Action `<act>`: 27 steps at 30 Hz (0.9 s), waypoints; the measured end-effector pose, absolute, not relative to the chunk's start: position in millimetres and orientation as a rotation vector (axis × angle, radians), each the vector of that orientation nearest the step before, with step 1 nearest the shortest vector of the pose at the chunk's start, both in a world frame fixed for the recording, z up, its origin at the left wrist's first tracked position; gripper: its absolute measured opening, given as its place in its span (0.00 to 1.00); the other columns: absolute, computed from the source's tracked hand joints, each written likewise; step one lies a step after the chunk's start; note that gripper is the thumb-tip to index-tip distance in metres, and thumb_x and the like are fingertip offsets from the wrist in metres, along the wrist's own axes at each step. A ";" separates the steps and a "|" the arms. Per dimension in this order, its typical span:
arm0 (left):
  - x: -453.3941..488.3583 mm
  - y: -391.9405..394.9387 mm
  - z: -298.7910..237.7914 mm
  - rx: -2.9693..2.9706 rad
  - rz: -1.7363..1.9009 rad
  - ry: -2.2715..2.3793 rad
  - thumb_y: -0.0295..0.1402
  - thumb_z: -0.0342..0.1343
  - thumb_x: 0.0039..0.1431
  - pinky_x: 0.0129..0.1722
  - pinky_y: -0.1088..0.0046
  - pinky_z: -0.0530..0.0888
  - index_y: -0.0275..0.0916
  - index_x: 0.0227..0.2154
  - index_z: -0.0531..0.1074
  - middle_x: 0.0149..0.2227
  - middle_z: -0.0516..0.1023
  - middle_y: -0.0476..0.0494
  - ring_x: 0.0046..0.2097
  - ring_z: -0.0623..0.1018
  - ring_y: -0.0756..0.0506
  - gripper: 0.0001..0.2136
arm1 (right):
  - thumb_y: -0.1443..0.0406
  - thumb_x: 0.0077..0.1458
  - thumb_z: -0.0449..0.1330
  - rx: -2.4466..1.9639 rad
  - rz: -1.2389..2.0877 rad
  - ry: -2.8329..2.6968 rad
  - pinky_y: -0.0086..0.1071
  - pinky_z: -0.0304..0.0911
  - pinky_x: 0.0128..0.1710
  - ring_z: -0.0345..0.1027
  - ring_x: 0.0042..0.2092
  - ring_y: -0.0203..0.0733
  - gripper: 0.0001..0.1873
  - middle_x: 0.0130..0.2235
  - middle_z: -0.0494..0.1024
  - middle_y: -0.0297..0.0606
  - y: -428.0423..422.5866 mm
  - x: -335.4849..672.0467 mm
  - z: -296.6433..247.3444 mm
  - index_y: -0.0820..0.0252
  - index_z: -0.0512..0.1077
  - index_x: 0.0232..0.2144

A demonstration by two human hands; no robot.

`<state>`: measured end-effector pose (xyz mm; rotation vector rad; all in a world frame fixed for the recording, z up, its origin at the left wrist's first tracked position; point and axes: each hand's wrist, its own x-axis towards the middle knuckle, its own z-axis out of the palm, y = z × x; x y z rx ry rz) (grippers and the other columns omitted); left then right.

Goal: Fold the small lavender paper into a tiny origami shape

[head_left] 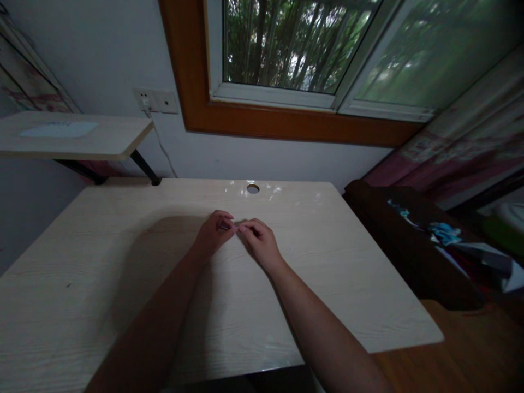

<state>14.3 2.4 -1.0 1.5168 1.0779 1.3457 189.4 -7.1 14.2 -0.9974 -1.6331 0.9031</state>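
Note:
My left hand [213, 233] and my right hand [259, 240] meet over the middle of a pale wooden desk [123, 262]. Both have their fingers curled, and the fingertips touch in a pinch around something small and light-coloured that I cannot make out. The hands rest just above or on the desktop, a short way in front of a round cable hole [252, 188] near the desk's far edge.
A raised shelf [82, 139] with a white sheet stands at the back left. A wall socket [155, 100] with a cord sits beneath the window [311, 49]. At the right a dark piece of furniture [409, 240] holds clothes and bags, beside a curtain.

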 end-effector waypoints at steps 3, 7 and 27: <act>14.0 1.4 -0.1 1.541 1.333 1.098 0.30 0.63 0.50 0.37 0.73 0.73 0.41 0.38 0.67 0.31 0.77 0.50 0.34 0.78 0.50 0.14 | 0.57 0.59 0.61 -1.009 0.882 -1.634 0.34 0.60 0.35 0.66 0.33 0.40 0.10 0.31 0.74 0.36 -7.2 189.0 14.4 0.54 0.79 0.33; 12.9 2.0 -3.1 1.592 1.335 1.089 0.30 0.63 0.51 0.37 0.73 0.74 0.41 0.39 0.66 0.31 0.76 0.51 0.33 0.78 0.50 0.13 | 0.58 0.58 0.61 -1.020 0.842 -1.637 0.33 0.59 0.32 0.64 0.30 0.39 0.09 0.29 0.73 0.35 -7.3 188.6 14.1 0.54 0.79 0.32; 13.0 2.7 -7.4 1.650 1.336 1.172 0.30 0.63 0.51 0.36 0.74 0.72 0.40 0.36 0.67 0.30 0.74 0.51 0.33 0.76 0.50 0.12 | 0.62 0.58 0.61 -1.052 0.724 -1.662 0.30 0.58 0.31 0.63 0.29 0.37 0.07 0.27 0.72 0.33 -9.5 188.4 14.1 0.56 0.78 0.31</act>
